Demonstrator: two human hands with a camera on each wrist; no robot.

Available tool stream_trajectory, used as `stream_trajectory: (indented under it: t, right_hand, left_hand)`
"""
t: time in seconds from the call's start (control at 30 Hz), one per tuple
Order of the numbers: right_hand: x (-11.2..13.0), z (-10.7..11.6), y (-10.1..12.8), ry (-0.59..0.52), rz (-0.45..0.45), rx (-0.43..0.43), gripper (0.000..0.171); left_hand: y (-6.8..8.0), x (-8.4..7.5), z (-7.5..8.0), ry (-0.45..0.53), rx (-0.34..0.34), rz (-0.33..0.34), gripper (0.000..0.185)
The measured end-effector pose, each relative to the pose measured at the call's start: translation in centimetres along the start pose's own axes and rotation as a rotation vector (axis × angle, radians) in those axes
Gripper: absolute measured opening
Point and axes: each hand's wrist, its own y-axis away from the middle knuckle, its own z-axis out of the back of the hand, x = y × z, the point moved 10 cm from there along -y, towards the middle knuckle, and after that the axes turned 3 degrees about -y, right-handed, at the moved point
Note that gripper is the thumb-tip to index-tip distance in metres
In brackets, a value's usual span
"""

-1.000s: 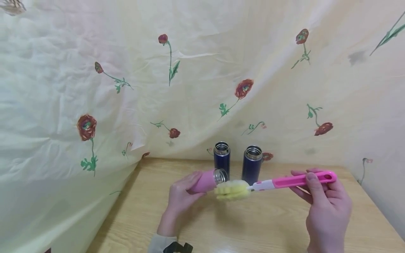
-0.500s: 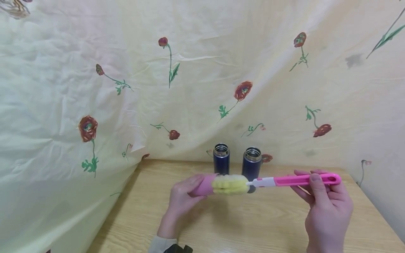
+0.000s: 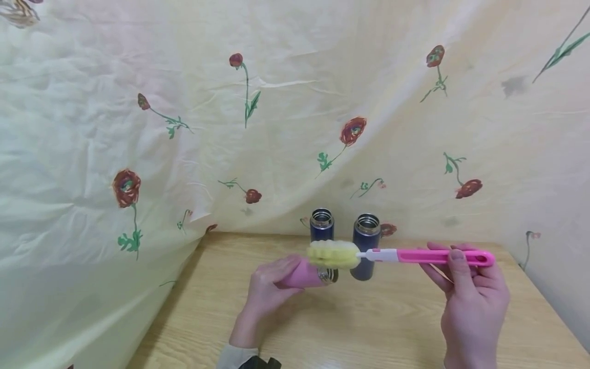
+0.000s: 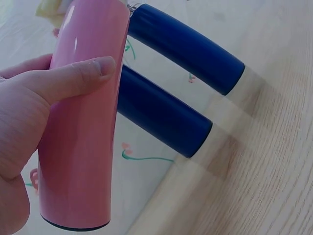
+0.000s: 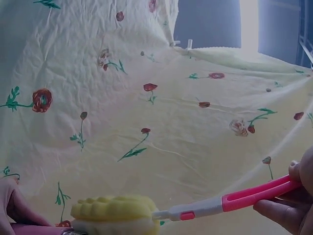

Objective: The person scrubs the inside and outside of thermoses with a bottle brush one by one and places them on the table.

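My left hand (image 3: 272, 284) grips a pink bottle (image 3: 299, 274) around its body, lidless and tilted with its metal mouth to the right. In the left wrist view the thumb lies across the pink bottle (image 4: 80, 147). My right hand (image 3: 475, 297) holds a bottle brush by its pink handle (image 3: 424, 256), thumb on top. The brush's yellow and white sponge head (image 3: 334, 254) overlaps the upper side of the bottle's neck in the head view, outside its opening. From the right wrist, the sponge head (image 5: 115, 213) shows right at the bottle's rim.
Two dark blue bottles without lids, a left one (image 3: 321, 225) and a right one (image 3: 366, 241), stand upright behind the brush. They rest on the wooden table (image 3: 221, 266). A flower-printed cloth (image 3: 286, 128) hangs behind and along the left side.
The sponge head first rose in front of the pink bottle's mouth, then further up above it, uncovering the metal opening. Both hands keep their hold and stay nearly in place.
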Motion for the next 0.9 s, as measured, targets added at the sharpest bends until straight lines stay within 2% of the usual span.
stream_trajectory:
  t: [0.2,0.3,0.4,0.5,0.53,0.63,0.7,0.77,0.9]
  right_hand:
    - [0.3,-0.4,0.2,-0.028,0.068,0.038,0.030]
    - [0.3,-0.4,0.2,-0.017,0.084,0.040,0.030]
    - [0.2,-0.2,0.1,-0.036,0.087,0.026,0.032]
    - [0.6,0.0,-0.2,-0.104,0.132,0.010,0.034]
    - [0.8,0.1,-0.3,-0.138,0.154,0.004,0.034]
    - [1.5,0.6,-0.9,-0.225,0.218,-0.023,0.035]
    - [1.7,1.0,-1.2,-0.268,0.230,-0.049,0.036]
    - [1.6,1.7,-1.6,-0.299,0.216,-0.079,0.037]
    - [0.9,3.0,-2.7,-0.391,0.159,-0.110,0.036]
  left_hand:
    - [0.1,0.1,0.1,0.029,0.005,0.028,0.072]
    - [0.2,0.3,0.2,0.105,0.010,0.072,0.072]
    - [0.3,0.9,0.1,0.253,0.015,0.175,0.074]
    - [0.3,1.7,-0.3,0.410,0.018,0.330,0.074]
    - [0.3,2.0,-0.5,0.435,0.020,0.381,0.074]
    - [0.3,2.6,-1.3,0.465,0.033,0.508,0.074]
    - [0.4,2.9,-1.8,0.455,0.050,0.576,0.074]
    - [0.5,3.1,-2.3,0.463,0.063,0.630,0.072]
    - [0.9,3.2,-3.2,0.545,0.060,0.717,0.071]
